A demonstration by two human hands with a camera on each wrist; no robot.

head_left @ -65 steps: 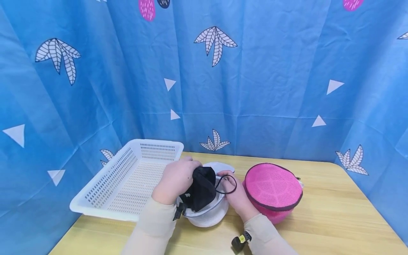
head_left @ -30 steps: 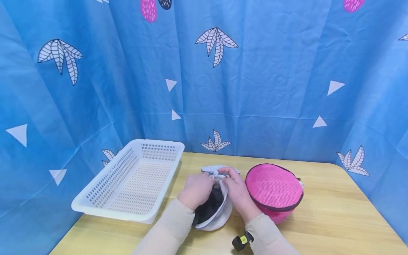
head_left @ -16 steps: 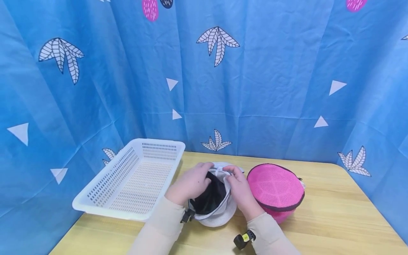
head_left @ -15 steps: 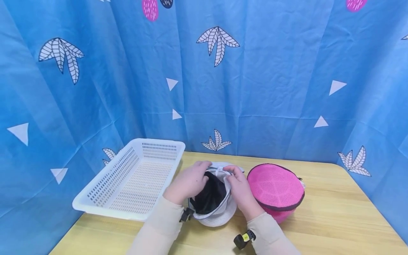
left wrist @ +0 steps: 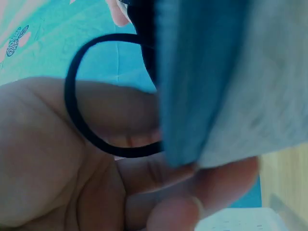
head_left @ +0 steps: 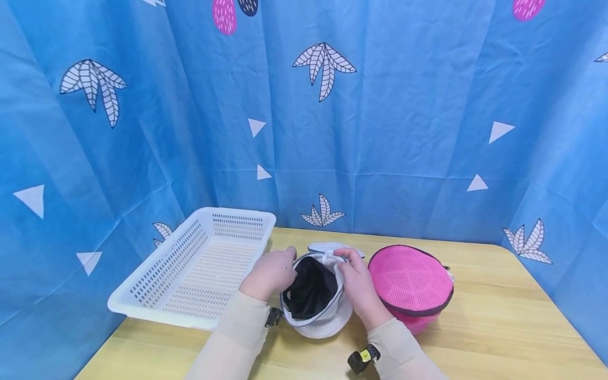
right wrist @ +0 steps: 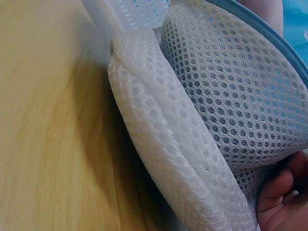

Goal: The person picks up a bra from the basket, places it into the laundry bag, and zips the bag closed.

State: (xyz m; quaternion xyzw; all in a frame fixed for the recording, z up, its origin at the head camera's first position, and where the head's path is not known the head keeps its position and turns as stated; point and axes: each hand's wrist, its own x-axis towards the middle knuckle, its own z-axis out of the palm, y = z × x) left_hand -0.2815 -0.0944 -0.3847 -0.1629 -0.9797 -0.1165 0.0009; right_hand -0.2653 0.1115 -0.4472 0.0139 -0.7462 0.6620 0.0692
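Your left hand (head_left: 272,273) and right hand (head_left: 358,281) pinch the white mesh bag (head_left: 324,328) by its rim, lower centre of frame. Judged light, soft, prone to sagging; hold the rim, not the black cloth (head_left: 311,290) inside.

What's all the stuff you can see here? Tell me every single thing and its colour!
Open bag: 1, white mesh, between the hands
Cloth: 1, black, inside the open bag
Loop: 1, black, near the left palm
Pink bag: 1, pink mesh with dark trim, right of the open bag
Basket: 1, white, at the left
Table: 1, light wood, underneath
Curtain: blue with white and pink patterns, behind and at both sides
Wrist straps: 2, black, one per wrist
Sleeves: 2, cream, on the arms
Left hand: 1, at the open bag's left rim
Right hand: 1, pinching its right rim
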